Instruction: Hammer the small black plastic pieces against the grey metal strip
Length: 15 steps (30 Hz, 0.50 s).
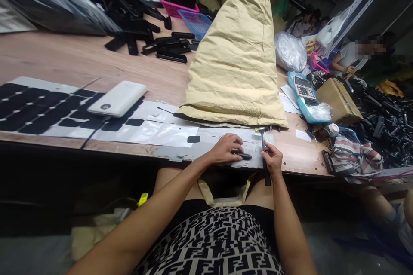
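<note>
My left hand (226, 148) rests on the table's front edge, its fingers curled over a small black oblong part (242, 154) that lies on a clear backing sheet (206, 148). My right hand (272, 159) grips the black handle of a small hammer (263, 150). The hammer's metal head points away from me, just right of the black part. A single black sticker-like piece (193, 139) lies on the sheet to the left of my hands.
A large tan cloth sack (238, 60) stands right behind my hands. A white power bank (118, 99) lies on sheets of black cut-outs (35, 109) to the left. Black parts and baskets (193, 21) fill the back. A calculator (303, 87), a cardboard box (338, 101) and seated people are at right.
</note>
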{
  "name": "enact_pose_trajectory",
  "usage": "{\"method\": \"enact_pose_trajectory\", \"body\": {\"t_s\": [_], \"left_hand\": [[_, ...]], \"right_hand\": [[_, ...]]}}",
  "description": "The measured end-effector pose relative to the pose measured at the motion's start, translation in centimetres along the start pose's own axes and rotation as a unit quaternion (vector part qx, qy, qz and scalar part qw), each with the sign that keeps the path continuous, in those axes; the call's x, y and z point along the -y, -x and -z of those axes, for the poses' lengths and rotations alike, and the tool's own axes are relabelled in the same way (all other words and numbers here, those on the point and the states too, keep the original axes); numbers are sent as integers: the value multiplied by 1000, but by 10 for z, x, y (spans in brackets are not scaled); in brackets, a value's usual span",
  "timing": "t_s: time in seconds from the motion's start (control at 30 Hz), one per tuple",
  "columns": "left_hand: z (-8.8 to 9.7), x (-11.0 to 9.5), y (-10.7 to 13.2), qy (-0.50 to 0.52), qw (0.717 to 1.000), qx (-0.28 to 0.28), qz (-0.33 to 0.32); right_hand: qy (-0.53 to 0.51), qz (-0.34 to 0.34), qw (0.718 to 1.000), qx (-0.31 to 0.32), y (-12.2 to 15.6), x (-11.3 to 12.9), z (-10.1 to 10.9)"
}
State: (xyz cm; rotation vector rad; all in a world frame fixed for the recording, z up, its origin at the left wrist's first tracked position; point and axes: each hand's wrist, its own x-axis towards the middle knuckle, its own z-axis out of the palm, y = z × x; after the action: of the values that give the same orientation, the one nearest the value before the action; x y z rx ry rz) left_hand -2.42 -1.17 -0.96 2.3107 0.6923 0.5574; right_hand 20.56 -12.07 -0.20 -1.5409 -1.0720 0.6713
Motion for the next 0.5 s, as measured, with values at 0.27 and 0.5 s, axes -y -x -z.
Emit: {"method": "enact_pose_trajectory", "body": {"t_s": [0.27, 0.5], "left_hand": [[-17, -29, 73, -49, 998, 18, -44], [14, -86, 96, 15, 994, 62, -91]], "right_hand": [[33, 12, 999, 6, 0, -5, -1], [48, 18, 998, 20, 1, -1, -2]]}}
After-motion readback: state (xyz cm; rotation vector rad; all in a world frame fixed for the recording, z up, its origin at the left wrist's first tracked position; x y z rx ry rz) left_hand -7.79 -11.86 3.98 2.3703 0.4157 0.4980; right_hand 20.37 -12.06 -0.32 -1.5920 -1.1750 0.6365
